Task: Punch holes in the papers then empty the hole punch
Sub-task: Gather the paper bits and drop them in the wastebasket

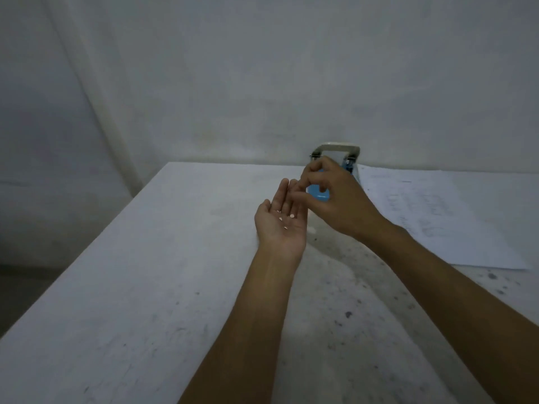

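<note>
The cupped left hand (281, 221) should stay level under the paper dots (285, 218); right fingers (313, 177) pinch the blue-and-metal hole punch (320, 193).

Blue hole punch (318, 193), white papers (443, 217)

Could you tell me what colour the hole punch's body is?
Light blue hole punch, seen in the head view.

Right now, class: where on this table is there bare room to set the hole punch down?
The table is bare along its whole left half, from the left edge to the left hand. The right is crowded: the papers lie there, with the hole punch behind the right hand.
</note>
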